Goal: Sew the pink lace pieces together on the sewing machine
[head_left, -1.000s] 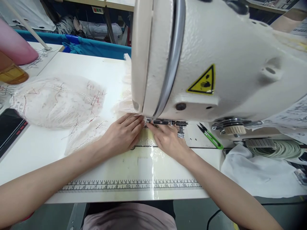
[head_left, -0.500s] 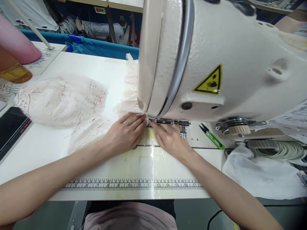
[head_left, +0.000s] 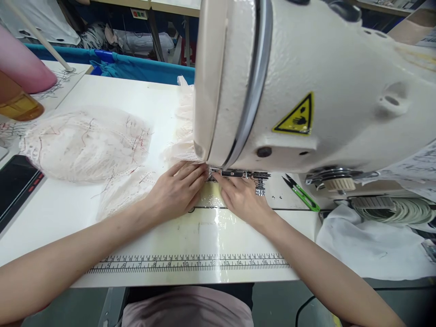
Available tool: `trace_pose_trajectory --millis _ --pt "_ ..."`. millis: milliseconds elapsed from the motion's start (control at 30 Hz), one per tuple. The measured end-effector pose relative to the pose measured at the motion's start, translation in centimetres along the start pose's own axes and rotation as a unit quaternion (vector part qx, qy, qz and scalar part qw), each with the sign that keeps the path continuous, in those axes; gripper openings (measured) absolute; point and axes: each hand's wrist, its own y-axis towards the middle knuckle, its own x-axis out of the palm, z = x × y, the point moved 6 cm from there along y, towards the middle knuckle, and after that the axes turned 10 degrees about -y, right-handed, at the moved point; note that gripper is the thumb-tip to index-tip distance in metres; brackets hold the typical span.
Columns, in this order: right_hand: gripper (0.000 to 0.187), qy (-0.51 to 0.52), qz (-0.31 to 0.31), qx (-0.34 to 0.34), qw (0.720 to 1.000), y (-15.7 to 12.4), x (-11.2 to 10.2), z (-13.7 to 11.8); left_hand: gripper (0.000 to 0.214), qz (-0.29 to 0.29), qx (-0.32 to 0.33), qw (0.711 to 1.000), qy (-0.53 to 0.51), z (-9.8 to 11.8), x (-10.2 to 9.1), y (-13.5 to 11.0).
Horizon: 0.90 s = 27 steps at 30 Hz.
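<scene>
My left hand [head_left: 180, 187] lies palm down just left of the needle area of a white sewing machine [head_left: 245, 81], its fingers stretched out flat and close together. Gathered pale pink lace fabric [head_left: 184, 131] runs back from its fingertips along the machine's left side. On the other side of the needle area, my right hand [head_left: 243, 197] reaches its index finger to the metal presser foot and guide [head_left: 238, 173]. That guide partly covers its other fingers. Whatever fabric lies beneath the fingertips is too hidden to make out.
More lace [head_left: 85, 141] with loose red threads lies at the left, near a black device [head_left: 17, 186] and a pink thread cone [head_left: 27, 63]. Green thread snips [head_left: 301, 193] rest at the right, beside white cloth [head_left: 371, 245]. A printed ruler [head_left: 190, 264] follows the front edge.
Both hands keep the same place at the needle area, and the lace has not visibly moved. Only the camera view has shifted slightly.
</scene>
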Motion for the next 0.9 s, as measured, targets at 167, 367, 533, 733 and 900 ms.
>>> trace_pose_trajectory --millis 167,367,533,733,900 --pt "0.036 0.005 -0.005 -0.001 1.000 0.0 -0.1 0.3 0.032 -0.014 0.006 1.000 -0.013 -0.2 0.1 0.2" --pt "0.031 0.032 -0.007 0.040 0.999 1.0 -0.8 1.3 0.035 -0.009 0.017 1.000 -0.006 -0.3 0.4 0.1" --pt "0.034 0.039 -0.012 0.017 0.999 1.1 -0.7 1.1 0.034 -0.008 0.029 1.000 -0.003 -0.1 0.2 0.0" --pt "0.033 0.053 -0.017 0.000 0.998 1.1 -0.4 0.9 0.035 -0.018 0.035 0.999 -0.001 -0.1 0.4 0.0" --pt "0.032 0.043 -0.012 0.006 0.999 1.1 -0.7 1.0 0.037 -0.026 0.015 1.000 0.007 -0.4 0.5 0.0"
